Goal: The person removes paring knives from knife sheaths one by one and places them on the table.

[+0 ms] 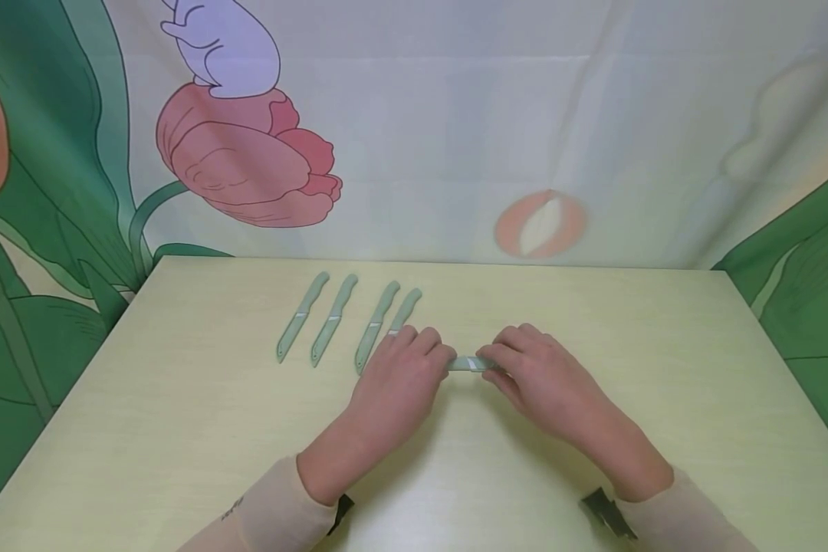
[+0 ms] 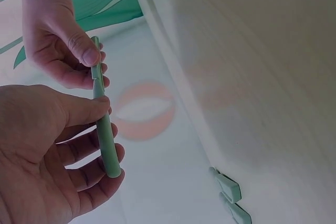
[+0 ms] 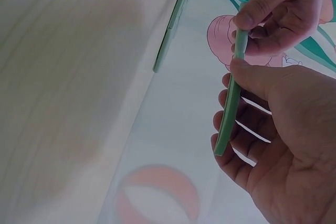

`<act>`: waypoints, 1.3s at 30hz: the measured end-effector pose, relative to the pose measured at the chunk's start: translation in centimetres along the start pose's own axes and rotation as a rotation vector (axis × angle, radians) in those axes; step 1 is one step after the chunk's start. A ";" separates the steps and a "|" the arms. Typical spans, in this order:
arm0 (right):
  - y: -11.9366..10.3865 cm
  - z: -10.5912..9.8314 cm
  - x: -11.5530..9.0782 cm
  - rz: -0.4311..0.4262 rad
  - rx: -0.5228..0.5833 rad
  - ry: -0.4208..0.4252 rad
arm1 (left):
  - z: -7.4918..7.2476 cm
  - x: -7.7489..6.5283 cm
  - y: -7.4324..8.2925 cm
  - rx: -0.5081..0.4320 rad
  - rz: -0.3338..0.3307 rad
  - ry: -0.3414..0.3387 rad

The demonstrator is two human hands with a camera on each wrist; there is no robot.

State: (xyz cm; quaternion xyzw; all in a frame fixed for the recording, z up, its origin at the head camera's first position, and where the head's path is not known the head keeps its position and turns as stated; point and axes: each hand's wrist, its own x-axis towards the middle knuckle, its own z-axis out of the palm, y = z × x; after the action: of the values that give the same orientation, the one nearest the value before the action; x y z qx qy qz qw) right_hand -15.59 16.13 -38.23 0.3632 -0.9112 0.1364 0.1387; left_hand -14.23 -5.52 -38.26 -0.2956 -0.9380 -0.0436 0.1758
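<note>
Both hands hold one small light-green knife [image 1: 471, 364] level above the table, end to end. My left hand [image 1: 403, 376] pinches its rounded handle [image 2: 107, 148] between thumb and fingers. On the other half, my right hand [image 1: 545, 376] grips the green blade part [image 3: 229, 111], thumb on one side and fingers on the other. Whether that part is a sheath or the bare blade I cannot tell. A pale band shows between the hands in the head view. Just beyond the left hand lies a matching knife [image 1: 405, 309], its lower part hidden by that hand.
More matching green knives lie slanted in a row to the left: one at the far left [image 1: 302, 316], another beside it [image 1: 334, 318], a third [image 1: 377, 326] nearer the left hand. The pale wooden table [image 1: 179, 429] ends at a printed curtain [image 1: 414, 153] behind.
</note>
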 end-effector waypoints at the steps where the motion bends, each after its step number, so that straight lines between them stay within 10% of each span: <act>1: 0.0 0.0 0.0 0.001 -0.001 0.000 | 0.0 0.0 0.0 -0.002 0.000 -0.001; 39: 0.1 0.0 0.0 -0.001 0.003 0.002 | -0.1 0.1 -0.1 -0.020 -0.019 -0.002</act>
State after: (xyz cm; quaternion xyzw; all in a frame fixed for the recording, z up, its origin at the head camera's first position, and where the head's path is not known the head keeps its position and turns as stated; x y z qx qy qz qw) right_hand -15.67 16.24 -38.22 0.3638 -0.9106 0.1380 0.1393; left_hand -14.34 -5.61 -38.11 -0.2884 -0.9405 -0.0542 0.1715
